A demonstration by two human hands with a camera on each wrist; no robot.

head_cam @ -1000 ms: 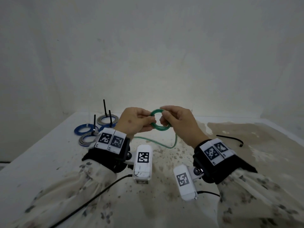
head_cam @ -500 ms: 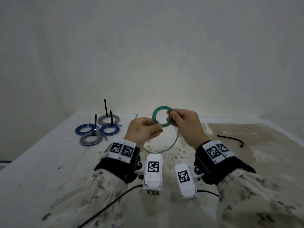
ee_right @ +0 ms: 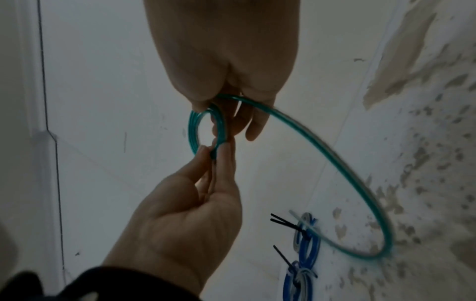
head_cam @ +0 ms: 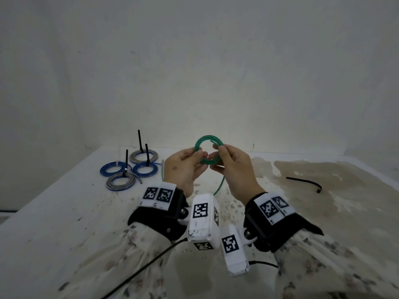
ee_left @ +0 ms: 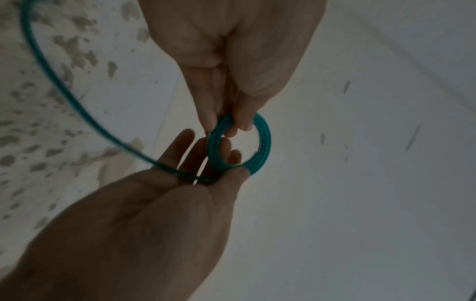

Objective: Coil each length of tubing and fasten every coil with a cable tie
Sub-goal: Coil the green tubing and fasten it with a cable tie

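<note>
- Stained white tabletop (head_cam: 64,212) runs to a pale wall; brown patches on its right half, dark flecks through the middle.
- Left hand (head_cam: 183,169) raised above the tabletop centre, thumb and fingertips pinching the left side of the green tubing coil (head_cam: 208,153). In the right wrist view the left hand (ee_right: 185,213) comes up from below, fingertips closed on the coil's lower edge (ee_right: 195,130).
- Right hand (head_cam: 233,169) pinches the right side of the same coil. In the left wrist view the right hand (ee_left: 231,61) holds the top of the coil (ee_left: 265,142) between thumb and fingers.
- Coil is several turns of thin green plastic tubing, held upright in the air between both hands, clear of the tabletop.
- Loose green tail (head_cam: 220,184) hangs from the coil, sweeps down in a wide loop (ee_right: 360,193) and reaches the tabletop.
- Four tied coils at far left, lying flat and close together: two blue (head_cam: 112,169) (head_cam: 145,170), two grey (head_cam: 121,182) (head_cam: 143,156). Black tie ends stand upright from three; the far-left blue coil carries a pale band.
- Loose black cable tie (head_cam: 306,183) lies on the right brown patch, well apart from the hands.
</note>
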